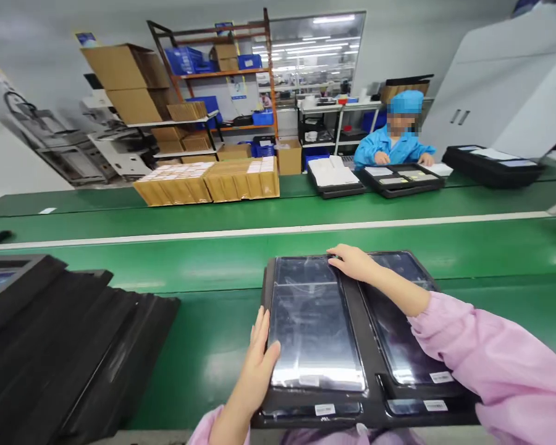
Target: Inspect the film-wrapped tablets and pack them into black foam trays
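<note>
A black foam tray lies before me on the green bench, holding two dark glossy screen panels in side-by-side recesses. The left panel has a clear, shiny surface; the right panel is partly covered by my right forearm. My left hand rests along the tray's left side, fingers stretched and thumb spread over the rim. At the left panel's top right corner, my right hand touches down with its fingertips, thumb and forefinger slightly apart. Narrow labelled strips sit in slots along the near edge.
Stacked black foam trays stand at the left. Across the green belt are cardboard boxes and a tray with white sheets. A co-worker in blue handles another tray. Shelving stands behind.
</note>
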`<state>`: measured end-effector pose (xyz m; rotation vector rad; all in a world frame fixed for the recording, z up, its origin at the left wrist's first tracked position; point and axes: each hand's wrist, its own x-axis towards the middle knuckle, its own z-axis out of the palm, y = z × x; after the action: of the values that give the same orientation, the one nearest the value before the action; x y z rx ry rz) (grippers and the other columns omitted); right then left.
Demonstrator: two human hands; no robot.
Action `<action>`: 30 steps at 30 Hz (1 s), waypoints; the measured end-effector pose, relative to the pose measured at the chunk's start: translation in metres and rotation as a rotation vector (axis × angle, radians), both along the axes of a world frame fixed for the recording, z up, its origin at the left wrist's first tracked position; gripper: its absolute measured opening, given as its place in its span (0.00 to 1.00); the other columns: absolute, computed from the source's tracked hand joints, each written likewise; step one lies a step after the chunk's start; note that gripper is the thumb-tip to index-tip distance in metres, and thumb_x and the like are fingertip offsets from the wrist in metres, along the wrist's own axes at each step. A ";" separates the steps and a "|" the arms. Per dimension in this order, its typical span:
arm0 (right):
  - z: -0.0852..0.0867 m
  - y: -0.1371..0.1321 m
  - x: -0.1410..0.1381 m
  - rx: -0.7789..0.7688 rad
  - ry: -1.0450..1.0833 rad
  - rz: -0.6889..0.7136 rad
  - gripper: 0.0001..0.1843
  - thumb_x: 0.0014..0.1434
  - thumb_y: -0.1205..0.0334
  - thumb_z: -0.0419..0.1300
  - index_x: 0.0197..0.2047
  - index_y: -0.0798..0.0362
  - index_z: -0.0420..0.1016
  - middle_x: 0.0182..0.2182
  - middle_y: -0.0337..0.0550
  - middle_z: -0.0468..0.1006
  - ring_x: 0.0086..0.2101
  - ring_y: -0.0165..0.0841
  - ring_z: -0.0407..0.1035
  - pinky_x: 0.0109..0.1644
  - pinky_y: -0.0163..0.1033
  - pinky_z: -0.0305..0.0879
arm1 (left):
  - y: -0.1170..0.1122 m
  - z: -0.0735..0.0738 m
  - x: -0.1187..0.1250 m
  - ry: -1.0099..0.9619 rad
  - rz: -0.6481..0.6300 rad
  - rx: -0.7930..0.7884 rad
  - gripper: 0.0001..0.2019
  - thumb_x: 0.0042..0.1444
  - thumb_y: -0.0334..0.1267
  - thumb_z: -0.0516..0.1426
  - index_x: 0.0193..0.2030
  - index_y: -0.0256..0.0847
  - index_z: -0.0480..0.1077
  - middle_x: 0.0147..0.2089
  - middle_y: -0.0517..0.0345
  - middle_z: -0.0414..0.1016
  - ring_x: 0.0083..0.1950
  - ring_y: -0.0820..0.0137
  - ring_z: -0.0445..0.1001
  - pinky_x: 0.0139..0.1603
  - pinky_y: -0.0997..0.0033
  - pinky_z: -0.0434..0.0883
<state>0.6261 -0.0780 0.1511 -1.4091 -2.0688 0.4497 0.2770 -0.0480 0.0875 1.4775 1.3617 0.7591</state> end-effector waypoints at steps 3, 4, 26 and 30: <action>-0.010 -0.019 -0.008 0.007 0.040 0.028 0.19 0.65 0.57 0.46 0.49 0.45 0.76 0.28 0.36 0.78 0.31 0.36 0.75 0.39 0.40 0.71 | -0.017 0.001 -0.004 0.081 0.009 -0.020 0.34 0.58 0.55 0.48 0.68 0.44 0.51 0.73 0.51 0.40 0.73 0.58 0.38 0.70 0.51 0.45; -0.011 -0.020 -0.011 0.003 0.048 0.026 0.18 0.64 0.58 0.48 0.49 0.44 0.76 0.30 0.37 0.79 0.30 0.35 0.75 0.38 0.40 0.71 | -0.017 0.004 -0.007 0.101 0.006 -0.019 0.33 0.57 0.55 0.49 0.67 0.44 0.54 0.73 0.49 0.44 0.72 0.56 0.42 0.69 0.49 0.48; 0.020 0.021 -0.044 0.193 0.011 0.365 0.15 0.65 0.70 0.46 0.51 0.56 0.69 0.43 0.51 0.79 0.49 0.34 0.71 0.54 0.44 0.68 | 0.064 0.001 -0.024 -0.231 -0.322 0.401 0.13 0.55 0.42 0.57 0.21 0.41 0.69 0.63 0.54 0.64 0.68 0.53 0.56 0.67 0.48 0.54; 0.002 0.002 -0.044 0.212 -0.207 0.626 0.16 0.66 0.69 0.47 0.52 0.57 0.71 0.50 0.49 0.76 0.54 0.34 0.67 0.61 0.43 0.62 | 0.093 0.003 -0.004 -0.178 -0.002 0.227 0.09 0.47 0.41 0.61 0.33 0.43 0.68 0.66 0.50 0.59 0.67 0.54 0.57 0.67 0.51 0.55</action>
<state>0.5824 -0.0760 0.1531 -0.6869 -2.6282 0.3206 0.2735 0.0446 0.0906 1.5441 1.1687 1.0463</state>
